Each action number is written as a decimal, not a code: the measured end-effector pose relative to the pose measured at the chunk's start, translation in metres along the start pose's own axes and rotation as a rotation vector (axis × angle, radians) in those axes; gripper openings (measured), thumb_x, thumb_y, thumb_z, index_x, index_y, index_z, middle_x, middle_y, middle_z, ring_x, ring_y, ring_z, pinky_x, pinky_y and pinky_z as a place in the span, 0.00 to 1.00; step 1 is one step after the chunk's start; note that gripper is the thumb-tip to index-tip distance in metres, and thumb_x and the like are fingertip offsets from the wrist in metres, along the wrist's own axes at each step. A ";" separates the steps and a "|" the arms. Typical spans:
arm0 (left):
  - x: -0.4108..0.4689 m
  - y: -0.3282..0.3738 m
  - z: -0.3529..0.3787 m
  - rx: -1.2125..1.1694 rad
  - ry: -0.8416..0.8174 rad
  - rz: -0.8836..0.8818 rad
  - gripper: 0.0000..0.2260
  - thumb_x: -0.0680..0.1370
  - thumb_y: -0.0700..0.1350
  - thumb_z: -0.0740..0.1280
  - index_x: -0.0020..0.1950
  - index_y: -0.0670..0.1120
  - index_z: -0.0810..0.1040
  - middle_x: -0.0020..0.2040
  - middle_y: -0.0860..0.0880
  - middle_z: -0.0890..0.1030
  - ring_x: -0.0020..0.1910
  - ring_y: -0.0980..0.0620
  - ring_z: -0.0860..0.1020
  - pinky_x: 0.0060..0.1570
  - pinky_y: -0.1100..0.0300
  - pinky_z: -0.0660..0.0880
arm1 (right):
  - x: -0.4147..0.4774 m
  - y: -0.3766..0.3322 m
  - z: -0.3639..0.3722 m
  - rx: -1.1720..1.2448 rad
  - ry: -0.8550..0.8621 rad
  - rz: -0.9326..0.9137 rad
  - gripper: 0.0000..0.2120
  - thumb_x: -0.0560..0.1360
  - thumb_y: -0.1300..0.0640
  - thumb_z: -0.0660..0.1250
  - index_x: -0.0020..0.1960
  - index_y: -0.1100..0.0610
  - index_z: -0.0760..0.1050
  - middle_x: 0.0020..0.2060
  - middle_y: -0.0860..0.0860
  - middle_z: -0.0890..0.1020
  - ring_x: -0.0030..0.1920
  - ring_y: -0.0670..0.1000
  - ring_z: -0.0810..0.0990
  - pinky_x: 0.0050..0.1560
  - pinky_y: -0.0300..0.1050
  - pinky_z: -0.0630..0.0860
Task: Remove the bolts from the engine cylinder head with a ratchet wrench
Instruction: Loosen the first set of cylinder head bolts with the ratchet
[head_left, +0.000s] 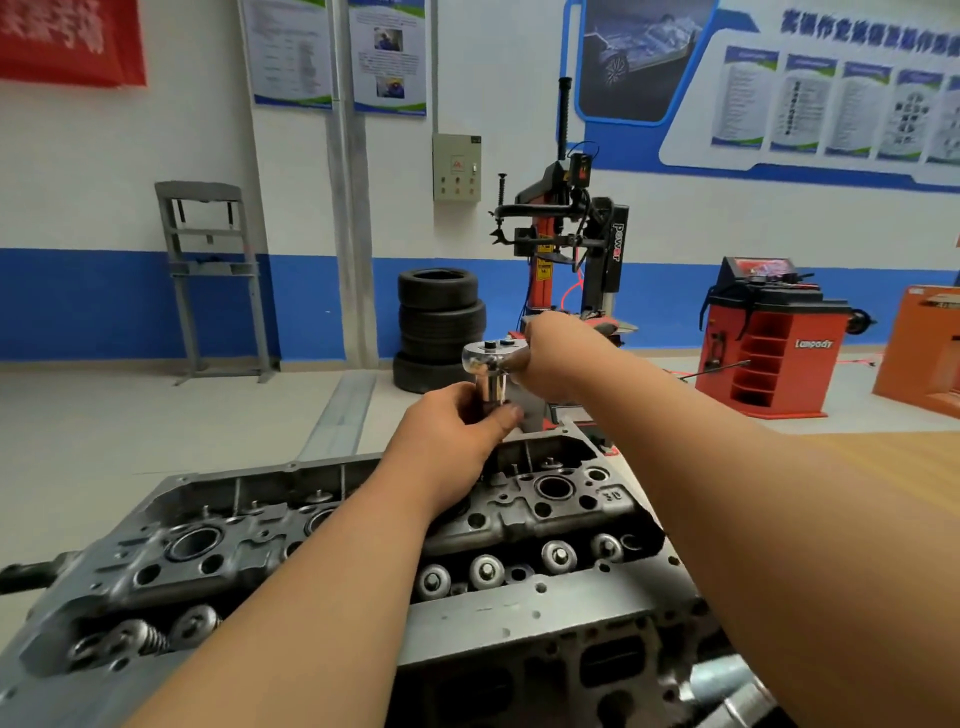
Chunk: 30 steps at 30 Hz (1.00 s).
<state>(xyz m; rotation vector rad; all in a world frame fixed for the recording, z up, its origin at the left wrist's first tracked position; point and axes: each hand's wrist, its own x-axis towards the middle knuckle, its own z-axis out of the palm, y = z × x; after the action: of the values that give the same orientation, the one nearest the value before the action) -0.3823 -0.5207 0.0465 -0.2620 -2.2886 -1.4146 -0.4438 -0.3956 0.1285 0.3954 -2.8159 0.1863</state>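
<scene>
Gripping the upright chrome socket (492, 391) between curled fingers and thumb, the left hand (452, 423) is holding it just above the far end of the cylinder head (519, 530). The right hand (550, 356) is wrapping around the handle of the ratchet wrench (485, 356), covering the handle so that only the round head is showing. The wrench is lying roughly level, its long axis running from the head on the left into the right hand, and the socket is pointing straight down from the head. The socket's lower end is sitting hidden behind the left hand, so contact with a bolt cannot be told. Valve springs (485, 571) are sitting in a row of recesses along the cylinder head's near edge.
</scene>
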 end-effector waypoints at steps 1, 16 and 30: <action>-0.001 0.001 0.000 -0.005 -0.009 -0.002 0.06 0.75 0.53 0.70 0.38 0.60 0.77 0.39 0.65 0.80 0.43 0.67 0.77 0.41 0.72 0.68 | -0.003 0.002 0.001 0.022 0.012 0.021 0.06 0.75 0.55 0.62 0.43 0.57 0.70 0.43 0.56 0.74 0.38 0.53 0.75 0.35 0.46 0.71; -0.004 0.003 0.001 -0.017 0.014 -0.029 0.04 0.74 0.55 0.71 0.43 0.56 0.82 0.43 0.58 0.84 0.47 0.58 0.80 0.47 0.60 0.74 | -0.150 -0.013 -0.016 -0.148 0.081 0.023 0.29 0.74 0.44 0.64 0.67 0.55 0.55 0.49 0.55 0.62 0.34 0.53 0.64 0.26 0.43 0.63; 0.000 -0.002 -0.002 0.013 0.027 -0.039 0.07 0.73 0.55 0.72 0.36 0.58 0.78 0.35 0.65 0.80 0.41 0.68 0.77 0.40 0.69 0.69 | -0.005 -0.011 -0.010 -0.008 -0.088 0.025 0.07 0.75 0.55 0.63 0.44 0.59 0.69 0.40 0.54 0.73 0.43 0.54 0.74 0.42 0.47 0.71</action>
<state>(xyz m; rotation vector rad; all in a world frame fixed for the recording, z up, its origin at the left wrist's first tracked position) -0.3828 -0.5231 0.0460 -0.1942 -2.2922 -1.4139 -0.4329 -0.4033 0.1376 0.3757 -2.9085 0.1672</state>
